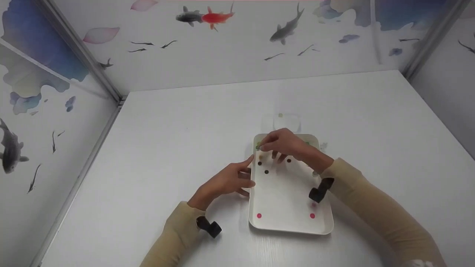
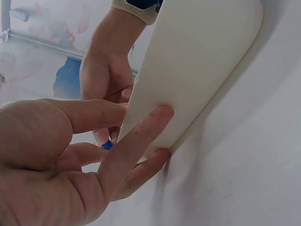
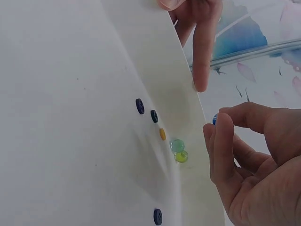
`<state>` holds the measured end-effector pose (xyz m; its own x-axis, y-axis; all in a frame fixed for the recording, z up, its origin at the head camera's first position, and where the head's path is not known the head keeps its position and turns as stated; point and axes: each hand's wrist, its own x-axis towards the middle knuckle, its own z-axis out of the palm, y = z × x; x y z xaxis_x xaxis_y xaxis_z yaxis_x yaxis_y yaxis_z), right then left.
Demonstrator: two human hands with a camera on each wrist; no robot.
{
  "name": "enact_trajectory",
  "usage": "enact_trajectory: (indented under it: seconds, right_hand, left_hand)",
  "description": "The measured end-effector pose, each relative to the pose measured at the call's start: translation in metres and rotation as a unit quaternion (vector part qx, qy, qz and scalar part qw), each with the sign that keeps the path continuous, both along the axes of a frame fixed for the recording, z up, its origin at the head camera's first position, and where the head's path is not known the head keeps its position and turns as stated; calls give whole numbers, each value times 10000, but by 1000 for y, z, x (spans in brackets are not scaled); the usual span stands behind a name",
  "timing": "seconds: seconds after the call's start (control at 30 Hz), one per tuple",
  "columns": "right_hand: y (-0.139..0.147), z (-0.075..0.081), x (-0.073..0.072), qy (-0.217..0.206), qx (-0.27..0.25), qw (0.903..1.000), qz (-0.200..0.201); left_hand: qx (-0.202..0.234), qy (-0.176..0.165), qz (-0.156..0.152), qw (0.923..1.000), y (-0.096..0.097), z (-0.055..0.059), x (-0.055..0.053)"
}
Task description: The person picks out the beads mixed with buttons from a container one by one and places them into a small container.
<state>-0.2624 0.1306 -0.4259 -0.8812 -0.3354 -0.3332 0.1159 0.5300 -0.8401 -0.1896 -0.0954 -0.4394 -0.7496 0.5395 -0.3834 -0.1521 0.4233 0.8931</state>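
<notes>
A shallow cream tray (image 1: 282,202) lies on the white table with small buttons inside. My right hand (image 1: 287,143) is over its far left part, thumb and index finger pinching a small blue button (image 3: 215,119) close to the rim. Beneath, near the left wall, are green (image 3: 177,145) and yellow-green (image 3: 181,156) translucent buttons, a yellow button (image 3: 162,134) and several dark buttons (image 3: 140,106). My left hand (image 1: 228,180) is at the tray's left side. Its fairly straight fingers (image 2: 162,113) press the outer wall, and one fingertip (image 3: 201,87) touches the rim.
Pink-red buttons (image 1: 259,215) lie near the tray's front corners. Behind the tray is a clear container (image 1: 291,123), with a small yellowish piece (image 1: 280,115) at its back edge. A small clear item (image 1: 324,145) sits right of the tray. Printed panels (image 1: 237,55) border the table.
</notes>
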Motion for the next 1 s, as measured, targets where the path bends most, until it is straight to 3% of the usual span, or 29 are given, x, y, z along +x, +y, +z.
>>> enact_trajectory:
  seconds: [0.43, 1.0]
  right_hand:
    - [16, 18, -9, 117, -51, 9995, -297]
    - [23, 19, -17, 288, -110, 9974, -644]
  left_hand:
    - [-90, 10, 51, 9999, 2, -1, -2]
    - [-203, 35, 159, 9997, 2, -2, -1]
